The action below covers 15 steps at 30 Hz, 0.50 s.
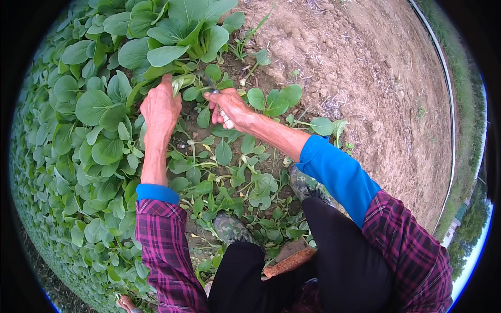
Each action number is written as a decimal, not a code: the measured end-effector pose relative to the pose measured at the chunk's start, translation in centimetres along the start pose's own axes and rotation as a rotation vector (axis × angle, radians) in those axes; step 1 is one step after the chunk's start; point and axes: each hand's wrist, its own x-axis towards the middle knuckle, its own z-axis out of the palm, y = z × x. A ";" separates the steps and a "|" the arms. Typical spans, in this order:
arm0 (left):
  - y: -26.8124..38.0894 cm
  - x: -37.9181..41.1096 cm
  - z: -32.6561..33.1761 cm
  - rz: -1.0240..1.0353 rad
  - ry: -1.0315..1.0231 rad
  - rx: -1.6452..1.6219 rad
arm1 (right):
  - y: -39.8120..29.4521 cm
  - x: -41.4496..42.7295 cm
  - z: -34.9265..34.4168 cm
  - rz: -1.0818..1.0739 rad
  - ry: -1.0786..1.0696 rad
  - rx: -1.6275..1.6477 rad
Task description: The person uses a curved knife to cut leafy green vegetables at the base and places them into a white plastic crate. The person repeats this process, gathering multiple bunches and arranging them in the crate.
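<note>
My left hand (161, 102) is closed around the pale stalks of a leafy green plant (183, 81), which looks like bok choy, at the edge of the dense crop. To its right, my right hand (231, 108) grips a knife by its whitish handle (226, 118). The short dark blade (209, 83) points up and left among small leaves, close to the plant's base; its tip is partly hidden. A large upright bok choy (191, 33) grows just beyond both hands.
Dense leafy greens (94, 148) fill the left side. Loose leaves and small plants (235, 176) lie around my camouflage shoes (231, 229). Bare brown soil (360, 78) stretches to the right, bounded by a pale line (450, 98). Another person's hand (126, 302) shows at bottom left.
</note>
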 end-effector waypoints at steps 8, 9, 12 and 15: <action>0.0 0.1 1.3 -0.034 0.056 0.056 | 0.4 0.3 0.1 -0.017 0.029 -0.012; -0.2 0.0 1.7 -0.022 0.078 0.058 | 0.4 0.4 0.3 -0.029 0.044 -0.019; -0.6 -0.3 2.0 -0.001 0.128 0.078 | 0.1 0.9 1.1 -0.040 0.073 -0.103; -0.4 -0.4 2.3 0.002 0.160 0.064 | -0.3 0.7 1.0 -0.042 0.088 -0.216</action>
